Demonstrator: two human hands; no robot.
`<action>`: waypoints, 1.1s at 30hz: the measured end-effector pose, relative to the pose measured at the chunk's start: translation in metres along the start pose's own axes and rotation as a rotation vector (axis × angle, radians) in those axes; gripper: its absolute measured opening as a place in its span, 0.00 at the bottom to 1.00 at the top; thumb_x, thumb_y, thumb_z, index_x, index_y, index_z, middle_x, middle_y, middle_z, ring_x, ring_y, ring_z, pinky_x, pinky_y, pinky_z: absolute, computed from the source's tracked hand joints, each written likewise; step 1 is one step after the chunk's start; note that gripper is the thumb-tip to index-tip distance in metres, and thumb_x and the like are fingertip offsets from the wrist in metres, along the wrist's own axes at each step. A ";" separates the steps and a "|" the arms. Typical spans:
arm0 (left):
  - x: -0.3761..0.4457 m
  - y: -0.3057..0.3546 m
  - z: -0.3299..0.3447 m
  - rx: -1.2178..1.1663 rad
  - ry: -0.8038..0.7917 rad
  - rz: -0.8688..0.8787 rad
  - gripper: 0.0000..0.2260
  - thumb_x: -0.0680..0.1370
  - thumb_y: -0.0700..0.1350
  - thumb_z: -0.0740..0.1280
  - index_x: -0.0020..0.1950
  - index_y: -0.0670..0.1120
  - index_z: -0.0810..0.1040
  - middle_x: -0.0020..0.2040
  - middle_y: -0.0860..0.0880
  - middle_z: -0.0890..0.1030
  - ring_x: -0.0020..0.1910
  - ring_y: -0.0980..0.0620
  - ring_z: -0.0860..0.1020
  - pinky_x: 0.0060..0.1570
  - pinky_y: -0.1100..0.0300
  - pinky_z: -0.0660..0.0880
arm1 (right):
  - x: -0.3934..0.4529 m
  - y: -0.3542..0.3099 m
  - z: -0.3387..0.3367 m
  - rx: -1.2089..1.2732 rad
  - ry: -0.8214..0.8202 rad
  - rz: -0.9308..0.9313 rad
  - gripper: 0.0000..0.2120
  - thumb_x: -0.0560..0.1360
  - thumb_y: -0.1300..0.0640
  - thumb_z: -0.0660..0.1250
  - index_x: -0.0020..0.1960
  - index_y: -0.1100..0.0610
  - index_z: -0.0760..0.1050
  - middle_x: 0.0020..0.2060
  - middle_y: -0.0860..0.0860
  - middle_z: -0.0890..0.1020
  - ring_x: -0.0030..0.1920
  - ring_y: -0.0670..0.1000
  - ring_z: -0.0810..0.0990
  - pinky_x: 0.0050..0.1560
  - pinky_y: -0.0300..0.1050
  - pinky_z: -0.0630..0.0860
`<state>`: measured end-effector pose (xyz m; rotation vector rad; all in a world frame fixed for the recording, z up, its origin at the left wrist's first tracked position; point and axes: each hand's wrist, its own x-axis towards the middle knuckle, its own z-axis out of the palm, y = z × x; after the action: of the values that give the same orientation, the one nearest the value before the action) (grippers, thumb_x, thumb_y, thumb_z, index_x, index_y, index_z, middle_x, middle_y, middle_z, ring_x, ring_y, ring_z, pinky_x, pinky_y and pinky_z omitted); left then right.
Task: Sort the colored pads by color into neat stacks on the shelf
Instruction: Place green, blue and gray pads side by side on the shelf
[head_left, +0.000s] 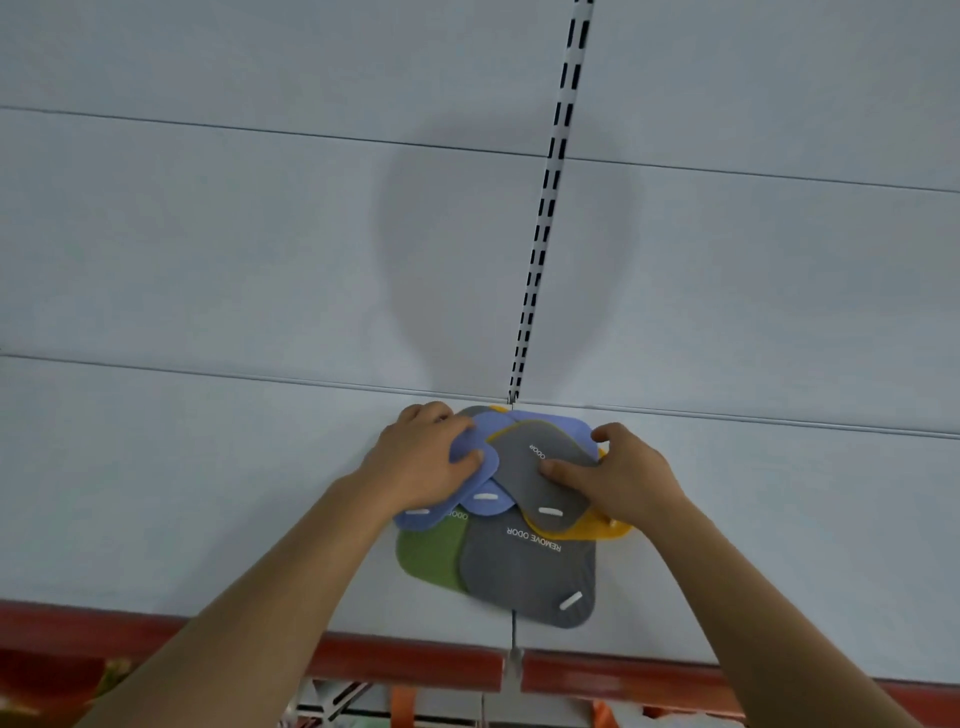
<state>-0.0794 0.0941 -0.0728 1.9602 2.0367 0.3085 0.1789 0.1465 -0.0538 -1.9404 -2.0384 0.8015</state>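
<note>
Up on the pale grey shelf (208, 493), both hands work the same heap of soft cloth pads. The left hand (421, 462) lies over the heap's left side with its fingers curled onto a blue rounded cloth pad (470, 441), the thumb pressing the pad's top near its edge, so it grips that pad. The right hand (623, 475) comes in from the right, its thumb laid flat on a curved grey cloth pad (535, 467) that bears small white lettering, while its other fingers bend over the heap's right edge; it pinches that grey pad.

Under the curved grey pad a yellow cloth pad (597, 527) shows as a rim and a corner sticking out toward the right. More blue pads fan out below the left hand, two of them carrying short white tabs (485, 497). Nearer the shelf's front edge, a large grey square pad (530, 571) printed "REMOVE ODOR" overlaps a green cloth pad (428, 553) on its left.

The whole heap sits mid-shelf, touching the back edge where a white slotted upright rail (545, 208) rises along the back panel. A red strip (405, 662) runs along the shelf's front edge.
</note>
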 end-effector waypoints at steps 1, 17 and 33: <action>-0.001 0.003 0.000 -0.012 -0.004 0.026 0.26 0.79 0.63 0.59 0.74 0.55 0.73 0.71 0.53 0.73 0.73 0.46 0.67 0.71 0.46 0.70 | 0.000 0.000 -0.001 0.021 -0.009 0.001 0.44 0.64 0.26 0.74 0.71 0.50 0.69 0.56 0.51 0.81 0.56 0.55 0.80 0.52 0.50 0.77; 0.002 0.012 -0.028 0.188 -0.129 0.101 0.28 0.70 0.50 0.54 0.69 0.55 0.76 0.67 0.55 0.75 0.70 0.48 0.67 0.69 0.50 0.68 | -0.006 0.014 -0.016 0.108 0.124 -0.066 0.14 0.73 0.47 0.74 0.58 0.47 0.80 0.42 0.42 0.81 0.49 0.50 0.81 0.48 0.46 0.77; -0.013 0.036 -0.099 0.061 -0.017 0.099 0.05 0.82 0.49 0.68 0.57 0.54 0.82 0.48 0.54 0.82 0.47 0.50 0.78 0.49 0.54 0.75 | -0.023 0.034 -0.049 0.069 0.110 -0.295 0.04 0.83 0.54 0.58 0.50 0.46 0.67 0.26 0.51 0.83 0.23 0.49 0.80 0.34 0.49 0.81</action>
<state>-0.0804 0.0879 0.0329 2.0969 1.9637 0.2533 0.2357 0.1347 -0.0261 -1.5597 -2.1315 0.6709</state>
